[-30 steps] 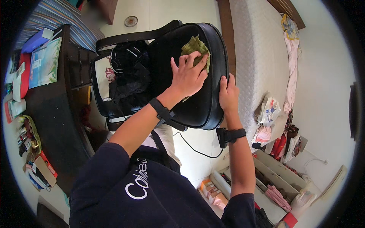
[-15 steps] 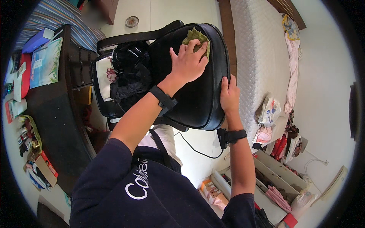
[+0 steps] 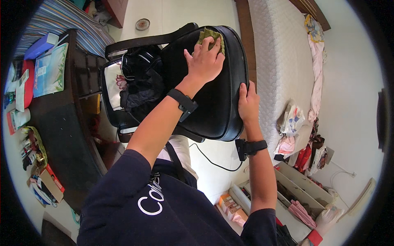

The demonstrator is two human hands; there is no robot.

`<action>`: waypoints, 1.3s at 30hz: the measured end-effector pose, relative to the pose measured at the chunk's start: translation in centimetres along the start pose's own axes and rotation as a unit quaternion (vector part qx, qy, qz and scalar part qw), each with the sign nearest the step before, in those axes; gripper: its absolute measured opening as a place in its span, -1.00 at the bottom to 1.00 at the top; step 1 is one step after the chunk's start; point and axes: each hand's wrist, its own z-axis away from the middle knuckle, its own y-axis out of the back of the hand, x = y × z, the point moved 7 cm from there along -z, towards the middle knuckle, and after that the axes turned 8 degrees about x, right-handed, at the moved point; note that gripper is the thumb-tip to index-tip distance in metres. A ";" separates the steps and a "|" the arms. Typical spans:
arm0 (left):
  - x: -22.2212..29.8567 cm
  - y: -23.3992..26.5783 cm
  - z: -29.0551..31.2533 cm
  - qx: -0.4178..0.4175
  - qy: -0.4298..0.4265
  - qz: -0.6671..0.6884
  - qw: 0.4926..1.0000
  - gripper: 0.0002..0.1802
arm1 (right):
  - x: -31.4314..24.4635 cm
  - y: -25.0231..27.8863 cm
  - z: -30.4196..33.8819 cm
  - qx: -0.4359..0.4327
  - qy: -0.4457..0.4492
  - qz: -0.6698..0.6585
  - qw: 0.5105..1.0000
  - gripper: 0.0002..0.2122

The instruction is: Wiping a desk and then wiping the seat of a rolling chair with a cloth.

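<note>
A black padded armchair [image 3: 197,102] stands in front of me, its seat turned with the front edge to the right. On the far part of the seat, my left hand [image 3: 206,63] presses down a green cloth [image 3: 210,34], fingers bent over it. My right hand [image 3: 248,105] grips the seat's right edge, thumb on the side and fingertips partly hidden. Black clothing [image 3: 143,80] with white trim lies bunched toward the backrest, next to a cream fabric with a dark red flower [image 3: 114,84].
A dark desk [image 3: 57,135] with books and boxes runs along the left. On the right is a bed with a white quilted mattress [image 3: 273,69]. Open drawers [image 3: 297,184] sit lower right. A black cable [image 3: 213,163] crosses the floor, and a round metal drain [image 3: 142,24] lies beyond the chair.
My left hand and the cloth have shifted very slightly, and my left forearm has moved a little to the right. The right hand keeps its grip on the seat edge.
</note>
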 end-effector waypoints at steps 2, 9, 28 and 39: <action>-0.2 0.0 -0.3 0.004 0.001 -0.003 1.000 -0.45 | -0.1 0.0 0.0 0.002 0.003 -0.003 1.000 -0.59; -0.3 -0.4 -1.0 0.031 0.003 -0.028 0.999 -0.46 | 0.1 -0.2 -0.1 0.011 0.013 0.000 1.000 -0.60; -0.6 1.2 -4.0 0.043 -0.119 -0.005 0.992 -0.50 | 0.4 -0.3 -0.3 0.002 0.009 0.006 1.000 -0.62; 1.3 2.1 0.0 -0.005 -0.255 0.002 0.967 -0.45 | 0.7 -0.4 -0.1 0.010 0.002 0.026 1.000 -0.60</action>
